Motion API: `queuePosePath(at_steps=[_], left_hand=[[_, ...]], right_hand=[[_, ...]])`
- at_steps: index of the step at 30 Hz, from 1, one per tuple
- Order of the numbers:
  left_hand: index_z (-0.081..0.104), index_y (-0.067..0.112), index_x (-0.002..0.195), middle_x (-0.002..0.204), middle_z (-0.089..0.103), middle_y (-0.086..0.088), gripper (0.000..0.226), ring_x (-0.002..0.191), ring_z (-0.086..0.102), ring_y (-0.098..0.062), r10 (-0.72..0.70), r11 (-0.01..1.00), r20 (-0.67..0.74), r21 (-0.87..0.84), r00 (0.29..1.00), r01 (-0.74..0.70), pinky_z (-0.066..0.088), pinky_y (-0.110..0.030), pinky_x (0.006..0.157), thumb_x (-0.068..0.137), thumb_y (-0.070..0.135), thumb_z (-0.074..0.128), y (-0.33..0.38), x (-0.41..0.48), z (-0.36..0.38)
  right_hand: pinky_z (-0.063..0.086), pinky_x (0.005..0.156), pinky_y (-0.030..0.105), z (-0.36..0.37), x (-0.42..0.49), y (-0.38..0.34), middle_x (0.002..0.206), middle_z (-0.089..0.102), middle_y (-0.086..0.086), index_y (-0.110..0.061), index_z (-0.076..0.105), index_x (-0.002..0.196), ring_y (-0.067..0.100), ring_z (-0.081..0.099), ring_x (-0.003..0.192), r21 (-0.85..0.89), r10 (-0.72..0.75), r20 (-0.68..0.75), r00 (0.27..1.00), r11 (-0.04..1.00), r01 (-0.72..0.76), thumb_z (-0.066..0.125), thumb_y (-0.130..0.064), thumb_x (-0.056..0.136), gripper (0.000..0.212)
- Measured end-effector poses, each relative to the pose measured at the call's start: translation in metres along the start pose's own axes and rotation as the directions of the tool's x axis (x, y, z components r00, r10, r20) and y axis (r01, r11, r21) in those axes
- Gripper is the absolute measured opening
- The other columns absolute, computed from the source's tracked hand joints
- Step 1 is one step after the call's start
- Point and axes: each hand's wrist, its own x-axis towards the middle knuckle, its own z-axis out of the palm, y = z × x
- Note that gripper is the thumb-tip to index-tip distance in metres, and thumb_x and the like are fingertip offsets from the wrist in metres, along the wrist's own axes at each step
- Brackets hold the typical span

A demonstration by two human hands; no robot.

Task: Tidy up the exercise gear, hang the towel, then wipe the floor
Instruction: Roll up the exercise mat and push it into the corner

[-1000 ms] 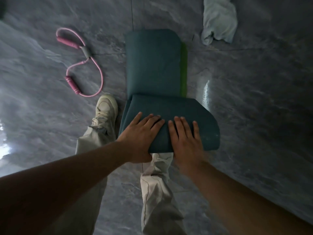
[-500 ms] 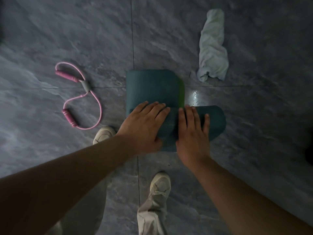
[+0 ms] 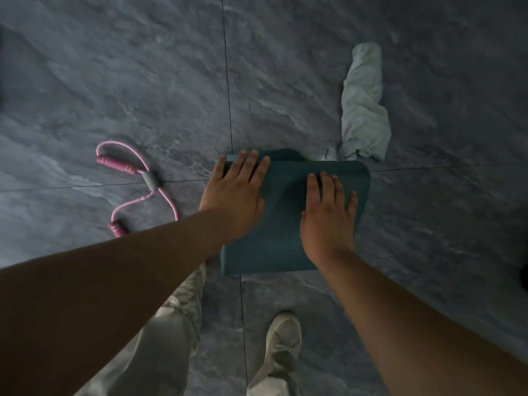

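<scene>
The rolled mat (image 3: 288,221) is pinned on the floor (image 3: 143,81) by the left hand (image 3: 234,195) and right hand (image 3: 328,218), both spread flat, gripping nothing, so unrolling is prevented. The towel (image 3: 364,107) lies just beyond.

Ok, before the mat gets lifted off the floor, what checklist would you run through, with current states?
1. Mat fully rolled: ok, only a small flap shows at its far edge.
2. Left hand on the roll: ok, flat on top.
3. Right hand on the roll: ok, flat on top.
4. Hands gripping to lift: not ok, fingers are spread open.
5. Towel clear of the roll: cannot tell, its near end sits right by the far edge.
6. Pink resistance band clear: ok, apart on the left.
</scene>
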Motion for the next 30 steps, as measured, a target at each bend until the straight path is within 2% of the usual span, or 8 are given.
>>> queuePosePath(at_steps=[6, 12, 15, 19, 21, 24, 27, 30], left_hand=[[-0.013, 0.013, 0.157, 0.165, -0.018, -0.01, 0.082, 0.152, -0.015, -0.028, -0.046, 0.995, 0.069, 0.088, 0.997, 0.04, -0.002, -0.056, 0.121, 0.095, 0.038, 0.036, -0.01, 0.016, 0.018], [0.005, 0.016, 0.158, 0.166, -0.008, -0.01, 0.087, 0.153, -0.009, -0.027, 0.054, 0.997, 0.07, 0.049, 0.996, -0.057, -0.001, -0.057, 0.121, 0.086, 0.039, 0.047, 0.008, -0.011, 0.077], [-0.001, 0.019, 0.158, 0.165, -0.016, -0.008, 0.096, 0.152, -0.017, -0.027, 0.044, 0.995, 0.195, 0.077, 0.98, -0.06, -0.001, -0.066, 0.115, 0.084, 0.05, 0.052, 0.018, -0.03, 0.107], [-0.015, 0.013, 0.156, 0.161, -0.03, -0.012, 0.128, 0.148, -0.026, -0.032, -0.012, 0.987, 0.31, 0.155, 0.951, -0.038, 0.001, -0.077, 0.107, 0.072, 0.066, 0.066, 0.031, -0.046, 0.134], [-0.016, 0.009, 0.155, 0.16, -0.03, -0.015, 0.137, 0.148, -0.025, -0.035, -0.045, 0.982, 0.287, 0.191, 0.957, -0.011, 0.004, -0.076, 0.107, 0.067, 0.066, 0.071, 0.037, -0.045, 0.143], [-0.018, 0.01, 0.155, 0.161, -0.028, -0.015, 0.127, 0.149, -0.023, -0.035, -0.085, 0.976, 0.225, 0.213, 0.971, 0.036, 0.007, -0.074, 0.109, 0.075, 0.053, 0.071, 0.041, -0.039, 0.154], [-0.016, 0.011, 0.155, 0.162, -0.024, -0.015, 0.119, 0.15, -0.019, -0.035, -0.134, 0.97, 0.169, 0.222, 0.976, 0.095, 0.012, -0.073, 0.109, 0.078, 0.045, 0.068, 0.042, -0.034, 0.172], [-0.008, 0.01, 0.157, 0.164, -0.018, -0.015, 0.132, 0.152, -0.013, -0.034, -0.138, 0.979, 0.176, 0.172, 0.975, 0.108, 0.026, -0.068, 0.105, 0.063, 0.044, 0.079, 0.044, -0.034, 0.179]], right_hand=[[0.017, 0.119, 0.059, 0.027, 0.05, -0.011, 0.166, -0.009, 0.007, -0.022, -0.006, 0.158, 0.031, 0.002, 0.152, 0.047, -0.119, 0.267, 0.956, 0.993, 0.111, 0.064, -0.041, 0.09, 0.099], [0.017, 0.117, 0.062, 0.07, 0.08, -0.029, 0.164, -0.021, 0.004, -0.028, -0.007, 0.157, 0.031, -0.005, 0.152, 0.08, -0.196, 0.444, 0.874, 0.98, 0.18, 0.07, -0.045, 0.087, 0.105], [0.019, 0.117, 0.06, 0.085, 0.089, -0.028, 0.163, -0.023, 0.003, -0.029, -0.008, 0.157, 0.031, -0.005, 0.152, 0.118, -0.226, 0.459, 0.859, 0.974, 0.193, 0.072, -0.041, 0.085, 0.109], [0.021, 0.119, 0.055, 0.091, 0.092, -0.02, 0.165, -0.019, 0.002, -0.029, -0.003, 0.158, 0.029, -0.004, 0.153, 0.227, -0.264, 0.428, 0.865, 0.957, 0.18, 0.068, -0.037, 0.087, 0.101], [0.02, 0.12, 0.052, 0.094, 0.079, -0.016, 0.167, -0.007, 0.005, -0.024, 0.006, 0.158, 0.03, 0.001, 0.153, 0.272, -0.266, 0.279, 0.923, 0.943, 0.19, 0.063, -0.038, 0.089, 0.09], [0.02, 0.12, 0.052, 0.106, 0.043, -0.004, 0.166, 0.01, 0.011, -0.017, 0.016, 0.157, 0.031, 0.01, 0.152, 0.262, -0.23, 0.098, 0.968, 0.945, 0.198, 0.059, -0.035, 0.089, 0.082], [0.016, 0.121, 0.054, 0.133, 0.001, 0.016, 0.165, 0.012, 0.014, -0.013, 0.017, 0.157, 0.031, 0.01, 0.152, 0.166, -0.253, 0.14, 0.957, 0.959, 0.229, 0.063, -0.04, 0.084, 0.09], [0.013, 0.12, 0.059, 0.155, -0.026, 0.03, 0.165, 0.006, 0.016, -0.012, 0.014, 0.157, 0.033, 0.006, 0.152, 0.071, -0.284, 0.215, 0.934, 0.959, 0.276, 0.072, -0.047, 0.077, 0.105]])
